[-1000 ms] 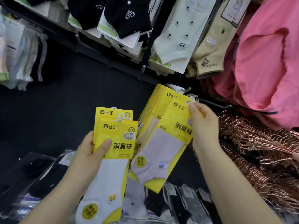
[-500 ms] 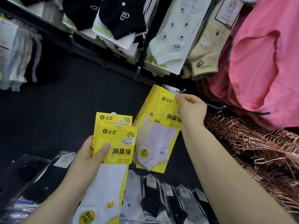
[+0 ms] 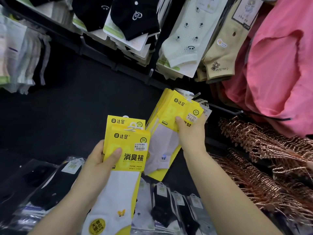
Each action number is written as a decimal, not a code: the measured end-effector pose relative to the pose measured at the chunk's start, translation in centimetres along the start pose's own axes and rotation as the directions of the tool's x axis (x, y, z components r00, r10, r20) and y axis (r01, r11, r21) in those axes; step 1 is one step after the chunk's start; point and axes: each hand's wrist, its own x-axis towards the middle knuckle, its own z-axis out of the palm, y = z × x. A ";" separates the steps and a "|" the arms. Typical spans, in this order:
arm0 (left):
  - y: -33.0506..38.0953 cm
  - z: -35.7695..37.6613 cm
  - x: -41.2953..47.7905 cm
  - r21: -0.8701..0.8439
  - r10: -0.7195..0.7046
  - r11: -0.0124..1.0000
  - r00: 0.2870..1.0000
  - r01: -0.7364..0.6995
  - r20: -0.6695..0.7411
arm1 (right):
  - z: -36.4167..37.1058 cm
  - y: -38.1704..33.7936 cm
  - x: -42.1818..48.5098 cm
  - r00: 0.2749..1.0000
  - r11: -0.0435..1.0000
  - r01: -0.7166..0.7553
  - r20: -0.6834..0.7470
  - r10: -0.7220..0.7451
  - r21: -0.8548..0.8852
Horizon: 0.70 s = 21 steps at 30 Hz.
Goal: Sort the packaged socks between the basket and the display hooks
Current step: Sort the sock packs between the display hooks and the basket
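Observation:
My left hand [image 3: 100,160] grips two stacked yellow sock packs [image 3: 128,150] with white socks, thumb across the front card. Right of them, a bunch of matching yellow packs [image 3: 171,114] hangs on a display hook [image 3: 194,95] at the black wall panel. My right hand [image 3: 191,133] holds the front pack of that bunch, thumb on its yellow card, fingers wrapped behind its right edge. The pack's lilac sock [image 3: 160,150] hangs below my hand. No basket is in view.
Black, cream and tan sock packs [image 3: 183,39] hang on the row above. A pink garment [image 3: 279,65] hangs at the right over a pile of copper-coloured hangers [image 3: 262,158]. Clear-bagged dark socks [image 3: 169,209] line the bottom. An empty hook [image 3: 227,110] juts out right of the yellow bunch.
My right hand pushed the yellow pack onto the hook, then slid from its top edge down to the middle of the card. The left hand kept its two packs steady.

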 end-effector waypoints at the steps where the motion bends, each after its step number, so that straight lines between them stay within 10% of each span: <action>1: 0.1 0.0 0.0 -0.013 -0.004 1.000 1.000 0.004 0.000 | -0.1 0.1 -0.4 1.000 1.000 -0.014 -0.005 0.013 -0.013; 5: 0.4 0.1 -0.1 -0.049 -0.005 0.999 1.000 0.005 0.010 | -1.2 0.1 -3.9 0.960 0.943 0.236 -0.097 -0.264 -0.233; 7: 0.6 0.4 -0.2 -0.052 0.012 0.999 1.000 -0.011 0.015 | -1.0 -0.2 -5.9 0.944 0.923 0.328 0.109 -0.312 -0.200; 10: 0.6 1.1 -0.4 -0.067 0.043 0.997 0.999 -0.041 0.026 | 0.0 -0.4 -7.7 0.910 0.977 0.200 0.383 -0.155 -0.079; 14: 0.8 1.9 -0.8 -0.061 0.068 0.996 0.996 -0.065 0.048 | 0.1 -0.4 -7.4 0.926 0.968 0.248 0.305 -0.223 -0.046; 21: 0.4 2.3 -1.1 -0.191 -0.046 0.980 0.996 0.061 0.080 | -0.5 0.2 -6.1 0.937 0.982 -0.073 0.348 0.008 0.175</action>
